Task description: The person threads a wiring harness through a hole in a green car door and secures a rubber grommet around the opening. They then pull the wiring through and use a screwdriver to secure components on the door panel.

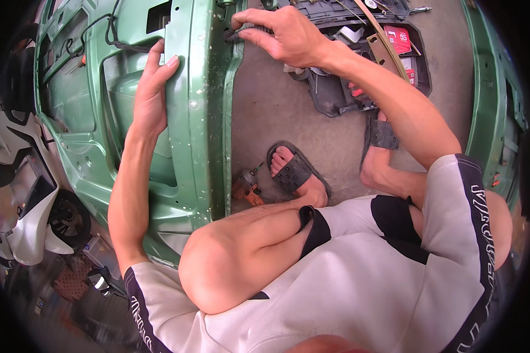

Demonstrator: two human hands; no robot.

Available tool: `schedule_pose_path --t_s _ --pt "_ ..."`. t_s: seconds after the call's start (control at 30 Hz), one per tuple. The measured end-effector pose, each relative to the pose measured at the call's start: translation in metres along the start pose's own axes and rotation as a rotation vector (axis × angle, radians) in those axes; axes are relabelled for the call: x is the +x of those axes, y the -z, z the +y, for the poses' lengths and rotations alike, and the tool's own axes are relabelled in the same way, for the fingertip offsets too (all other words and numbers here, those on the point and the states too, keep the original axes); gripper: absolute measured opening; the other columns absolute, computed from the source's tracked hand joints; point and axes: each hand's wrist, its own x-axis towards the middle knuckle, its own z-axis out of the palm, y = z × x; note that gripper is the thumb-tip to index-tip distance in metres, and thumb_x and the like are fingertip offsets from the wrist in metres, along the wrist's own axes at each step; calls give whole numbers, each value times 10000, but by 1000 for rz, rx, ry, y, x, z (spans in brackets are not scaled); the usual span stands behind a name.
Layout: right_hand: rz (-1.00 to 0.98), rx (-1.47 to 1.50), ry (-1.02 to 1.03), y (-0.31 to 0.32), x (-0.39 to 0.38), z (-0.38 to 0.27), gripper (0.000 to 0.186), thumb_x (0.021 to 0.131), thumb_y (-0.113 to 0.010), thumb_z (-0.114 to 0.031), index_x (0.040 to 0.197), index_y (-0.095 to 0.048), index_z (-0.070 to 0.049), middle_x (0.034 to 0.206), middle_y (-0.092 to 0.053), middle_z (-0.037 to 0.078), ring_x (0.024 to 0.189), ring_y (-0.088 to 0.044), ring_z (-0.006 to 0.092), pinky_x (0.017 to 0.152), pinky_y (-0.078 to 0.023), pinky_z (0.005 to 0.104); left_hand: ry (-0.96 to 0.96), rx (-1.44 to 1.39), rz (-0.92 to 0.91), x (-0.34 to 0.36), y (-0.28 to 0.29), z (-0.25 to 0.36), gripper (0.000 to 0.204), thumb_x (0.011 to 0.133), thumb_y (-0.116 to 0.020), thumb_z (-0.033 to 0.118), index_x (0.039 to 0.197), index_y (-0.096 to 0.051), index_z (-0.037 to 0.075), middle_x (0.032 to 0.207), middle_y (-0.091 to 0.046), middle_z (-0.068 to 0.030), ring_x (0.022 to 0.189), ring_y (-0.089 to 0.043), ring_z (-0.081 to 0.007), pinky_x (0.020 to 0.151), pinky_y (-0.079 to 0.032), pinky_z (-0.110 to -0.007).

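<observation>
A green car door (185,135) stands upright at the left, its inner side full of cut-outs. My left hand (151,94) grips the rim of a large cut-out, thumb laid on the panel face and a finger stretched upward. The other fingers are hidden by the hand and the rim. A black cable (116,42) runs across the panel and ends near that finger. At the door's narrow edge, my right hand (288,38) pinches a black ribbed cable sleeve (241,33) between thumb and forefinger. The sleeve meets the edge there.
An open black tool case (330,97) holding red packets (398,40) and a long brass-coloured strip (383,41) lies beyond my right arm. An orange power drill (248,187) rests beside my sandalled foot. Another green panel (493,100) stands right; a white motorcycle (32,223) is left.
</observation>
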Motion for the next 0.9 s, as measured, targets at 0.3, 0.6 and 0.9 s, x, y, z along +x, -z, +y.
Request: schedule_pose_path --t_s 0.3,0.6,0.9 --pt "406 61 -518 -60 -22 -59 238 981 -668 -170 1195 -626 -75 771 -701 154 652 -681 380 579 -490 456 103 -202 -237 23 25 3 668 1010 -580 208 1577 -275 33 1448 -549 -159 1276 -615 -264 1049 -541 -411" --pt "145 137 -685 -25 11 -64 296 959 -691 -202 1170 -640 -2 910 -744 164 807 -703 285 741 -517 389 106 -242 -247 28 21 1 623 1011 -605 233 1536 -356 8 1429 -576 -169 1252 -638 -275 1040 -556 -425" --pt "143 79 -307 -13 3 -40 199 944 -694 -196 1093 -648 -72 741 -682 172 682 -662 364 636 -490 436 120 -234 -232 33 23 4 473 1070 -539 225 1466 -448 -18 1361 -631 -145 1191 -668 -230 1000 -567 -393"
